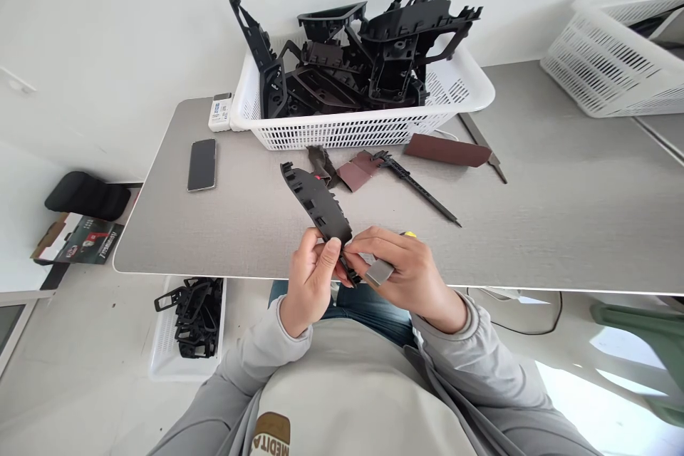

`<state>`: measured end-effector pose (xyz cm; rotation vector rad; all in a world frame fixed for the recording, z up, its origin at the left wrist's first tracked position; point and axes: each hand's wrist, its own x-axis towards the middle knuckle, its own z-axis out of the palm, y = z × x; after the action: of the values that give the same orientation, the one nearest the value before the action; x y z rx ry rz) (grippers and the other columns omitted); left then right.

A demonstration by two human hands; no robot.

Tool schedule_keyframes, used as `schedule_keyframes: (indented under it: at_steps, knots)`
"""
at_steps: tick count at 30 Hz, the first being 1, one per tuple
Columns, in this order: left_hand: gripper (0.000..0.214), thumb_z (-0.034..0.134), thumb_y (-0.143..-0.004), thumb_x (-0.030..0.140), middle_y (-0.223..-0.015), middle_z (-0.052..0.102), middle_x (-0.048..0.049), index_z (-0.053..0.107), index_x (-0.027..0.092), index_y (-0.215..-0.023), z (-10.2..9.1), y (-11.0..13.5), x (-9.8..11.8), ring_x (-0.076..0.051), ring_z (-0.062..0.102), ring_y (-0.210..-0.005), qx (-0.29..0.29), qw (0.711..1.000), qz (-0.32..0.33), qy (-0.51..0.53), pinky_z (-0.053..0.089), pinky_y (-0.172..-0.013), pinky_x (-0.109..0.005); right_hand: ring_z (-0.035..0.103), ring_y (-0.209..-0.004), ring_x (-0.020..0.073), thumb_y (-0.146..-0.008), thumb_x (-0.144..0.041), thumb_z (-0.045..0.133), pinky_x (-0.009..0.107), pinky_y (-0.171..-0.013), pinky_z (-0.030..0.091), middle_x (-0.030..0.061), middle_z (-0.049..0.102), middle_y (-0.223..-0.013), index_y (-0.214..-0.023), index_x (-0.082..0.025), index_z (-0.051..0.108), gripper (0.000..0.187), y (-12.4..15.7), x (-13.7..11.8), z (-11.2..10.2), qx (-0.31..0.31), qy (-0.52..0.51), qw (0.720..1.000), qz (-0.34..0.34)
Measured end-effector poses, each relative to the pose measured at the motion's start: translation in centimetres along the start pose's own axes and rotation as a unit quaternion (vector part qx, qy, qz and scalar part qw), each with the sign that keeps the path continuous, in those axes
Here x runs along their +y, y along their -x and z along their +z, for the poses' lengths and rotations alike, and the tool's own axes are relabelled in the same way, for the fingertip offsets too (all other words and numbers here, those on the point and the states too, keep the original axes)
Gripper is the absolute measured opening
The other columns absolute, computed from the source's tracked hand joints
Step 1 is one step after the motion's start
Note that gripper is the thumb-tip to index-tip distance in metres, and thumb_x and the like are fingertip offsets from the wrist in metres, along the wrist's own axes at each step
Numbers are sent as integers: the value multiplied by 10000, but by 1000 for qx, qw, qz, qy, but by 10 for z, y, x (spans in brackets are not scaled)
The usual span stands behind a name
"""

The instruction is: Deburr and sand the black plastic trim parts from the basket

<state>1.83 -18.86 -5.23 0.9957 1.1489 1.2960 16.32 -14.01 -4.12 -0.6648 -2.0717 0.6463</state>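
My left hand (310, 281) is shut on the lower end of a black moulded plastic trim part (315, 203), which rises up and to the left above the table. My right hand (409, 274) holds a small grey metal block or file (379, 272) and presses its fingertips against the lower end of that part. A bit of yellow (409, 234) shows behind the right hand's fingers, but its shape is hidden. The hands nearly meet around the part.
A white plastic basket (363, 130) heaped with black plastic parts stands on the grey table (534, 228). Sandpaper pieces, a caliper (417, 185), a phone (201, 164) and a flat file lie nearby. Another basket sits on the floor, and one at the table's right.
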Motion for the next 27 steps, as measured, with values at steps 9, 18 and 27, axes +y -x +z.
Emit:
schedule_keyframes:
  at_steps: [9, 18, 27]
  knots:
    - [336, 508, -935, 547, -597, 646, 34, 487, 212, -945, -1, -1, 2, -134, 615, -448, -12, 1000, 0, -9, 476, -415, -232, 612, -625, 122, -852, -15, 565, 233, -553, 499, 19, 657, -725, -820, -195, 627, 193, 2, 2, 0, 2, -6, 1000, -8]
    - [364, 534, -911, 572, -576, 637, 37, 523, 211, -955, 1, -1, 2, -135, 617, -463, 6, 1000, -1, 7, 488, -450, -242, 616, -620, 129, -880, -63, 564, 240, -543, 501, 23, 659, -719, -819, -197, 644, 167, -1, -2, -1, 14, -5, 1000, 10]
    - [399, 593, -864, 597, -674, 693, -3, 531, 214, -957, -1, -2, -2, -172, 685, -578, 11, 997, -24, 74, 543, -497, -268, 566, -560, 116, -889, -106, 584, 237, -494, 449, 8, 628, -669, -793, -203, 611, 140, -4, -7, -9, 27, 0, 999, 31]
